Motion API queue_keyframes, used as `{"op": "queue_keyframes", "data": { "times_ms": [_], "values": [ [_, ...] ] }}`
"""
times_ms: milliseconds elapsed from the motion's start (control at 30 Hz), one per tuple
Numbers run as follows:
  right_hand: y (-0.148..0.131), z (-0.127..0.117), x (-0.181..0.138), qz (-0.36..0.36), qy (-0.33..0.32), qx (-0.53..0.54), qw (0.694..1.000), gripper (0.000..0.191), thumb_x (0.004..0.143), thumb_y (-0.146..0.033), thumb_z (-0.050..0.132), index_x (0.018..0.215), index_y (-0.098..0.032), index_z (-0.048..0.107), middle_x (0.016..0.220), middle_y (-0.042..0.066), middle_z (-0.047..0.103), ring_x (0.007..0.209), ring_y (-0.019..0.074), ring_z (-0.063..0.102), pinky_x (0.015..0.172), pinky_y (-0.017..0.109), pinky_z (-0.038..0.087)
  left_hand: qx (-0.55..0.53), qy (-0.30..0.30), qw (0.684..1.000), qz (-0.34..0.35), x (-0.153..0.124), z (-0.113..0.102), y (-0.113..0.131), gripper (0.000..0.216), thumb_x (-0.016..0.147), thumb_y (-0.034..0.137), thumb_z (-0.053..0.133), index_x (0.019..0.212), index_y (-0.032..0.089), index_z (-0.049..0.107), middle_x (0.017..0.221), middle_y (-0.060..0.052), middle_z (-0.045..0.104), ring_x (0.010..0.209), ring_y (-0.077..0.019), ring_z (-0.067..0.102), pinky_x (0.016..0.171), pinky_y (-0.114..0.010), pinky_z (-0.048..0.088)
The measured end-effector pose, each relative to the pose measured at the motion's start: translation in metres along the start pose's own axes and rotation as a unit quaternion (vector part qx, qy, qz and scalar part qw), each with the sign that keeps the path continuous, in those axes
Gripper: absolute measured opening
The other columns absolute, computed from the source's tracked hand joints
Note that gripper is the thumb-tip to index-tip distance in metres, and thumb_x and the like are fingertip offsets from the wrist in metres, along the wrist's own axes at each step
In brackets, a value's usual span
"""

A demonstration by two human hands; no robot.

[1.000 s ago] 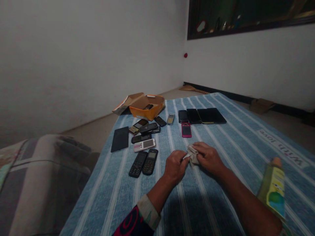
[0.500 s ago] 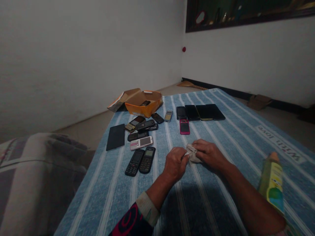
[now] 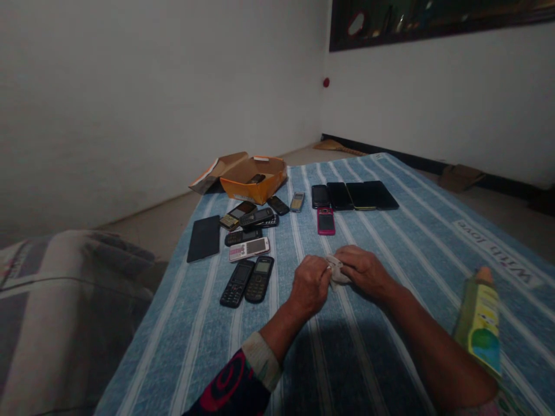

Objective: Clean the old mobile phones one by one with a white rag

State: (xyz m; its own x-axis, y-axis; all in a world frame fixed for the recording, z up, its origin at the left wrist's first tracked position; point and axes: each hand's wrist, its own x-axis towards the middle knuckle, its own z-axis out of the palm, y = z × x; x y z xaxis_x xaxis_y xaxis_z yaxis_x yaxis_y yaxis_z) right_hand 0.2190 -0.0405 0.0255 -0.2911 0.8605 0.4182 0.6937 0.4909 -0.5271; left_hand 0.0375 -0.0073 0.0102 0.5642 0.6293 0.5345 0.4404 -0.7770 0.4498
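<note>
My left hand (image 3: 309,284) and my right hand (image 3: 363,269) meet over the blue striped towel (image 3: 373,346), both closed around a small crumpled pale cloth (image 3: 335,271). Whether anything lies inside the cloth is hidden by the fingers. Two black keypad phones (image 3: 247,281) lie just left of my left hand. A pink phone (image 3: 325,221) lies a little beyond my hands.
Several more keypad phones (image 3: 249,228) and a black flat phone (image 3: 203,238) lie at the left. An orange cardboard box (image 3: 254,180) stands behind them. A row of dark smartphones (image 3: 353,196) lies at the back. A green bottle (image 3: 479,323) stands at my right forearm.
My hands have closed in a little more tightly on the cloth, which shows less. The view has shifted slightly; the phones have not moved.
</note>
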Motion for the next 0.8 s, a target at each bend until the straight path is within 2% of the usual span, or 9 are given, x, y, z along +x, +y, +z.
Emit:
{"op": "queue_keyframes", "data": {
  "times_ms": [233, 467, 633, 800],
  "values": [
    [0.003, 0.005, 0.0, 0.003, 0.022, 0.016, 1.0, 0.02, 0.09, -0.017, 0.048, 0.09, -0.021, 0.068, 0.089, 0.004, 0.067, 0.089, 0.0188, 0.061, 0.081, 0.03, 0.048, -0.025, 0.013, 0.999, -0.026, -0.002, 0.001, -0.001, 0.023, 0.093, 0.021, 0.041, 0.079, 0.018, 0.059, 0.075, -0.006, 0.062, 0.075, -0.0188, 0.058, 0.073, -0.032, 0.048],
    [0.002, -0.011, 0.0, 0.045, 0.016, 0.077, 0.996, 0.024, 0.087, -0.011, 0.046, 0.085, -0.021, 0.068, 0.089, 0.003, 0.066, 0.086, 0.0172, 0.062, 0.08, 0.03, 0.047, -0.059, -0.005, 0.996, -0.06, -0.007, -0.012, -0.002, 0.02, 0.093, 0.027, 0.048, 0.082, 0.018, 0.061, 0.074, -0.004, 0.063, 0.074, -0.0176, 0.059, 0.069, -0.029, 0.048],
    [0.005, -0.016, -0.002, 0.055, -0.003, 0.09, 0.994, 0.023, 0.088, -0.013, 0.048, 0.084, -0.019, 0.069, 0.091, 0.004, 0.067, 0.084, 0.0155, 0.063, 0.077, 0.027, 0.047, -0.058, -0.008, 0.997, -0.041, -0.008, -0.017, 0.0, 0.023, 0.094, 0.027, 0.046, 0.081, 0.017, 0.062, 0.074, -0.005, 0.063, 0.072, -0.0174, 0.059, 0.068, -0.029, 0.048],
    [0.005, -0.014, 0.0, 0.034, -0.003, 0.081, 0.996, 0.022, 0.092, -0.017, 0.048, 0.082, -0.019, 0.067, 0.083, 0.003, 0.065, 0.078, 0.0147, 0.062, 0.073, 0.025, 0.047, -0.028, 0.004, 1.0, -0.012, -0.006, -0.015, 0.002, 0.026, 0.096, 0.027, 0.043, 0.079, 0.017, 0.061, 0.071, -0.005, 0.062, 0.07, -0.0175, 0.058, 0.067, -0.03, 0.047]
  ]
}}
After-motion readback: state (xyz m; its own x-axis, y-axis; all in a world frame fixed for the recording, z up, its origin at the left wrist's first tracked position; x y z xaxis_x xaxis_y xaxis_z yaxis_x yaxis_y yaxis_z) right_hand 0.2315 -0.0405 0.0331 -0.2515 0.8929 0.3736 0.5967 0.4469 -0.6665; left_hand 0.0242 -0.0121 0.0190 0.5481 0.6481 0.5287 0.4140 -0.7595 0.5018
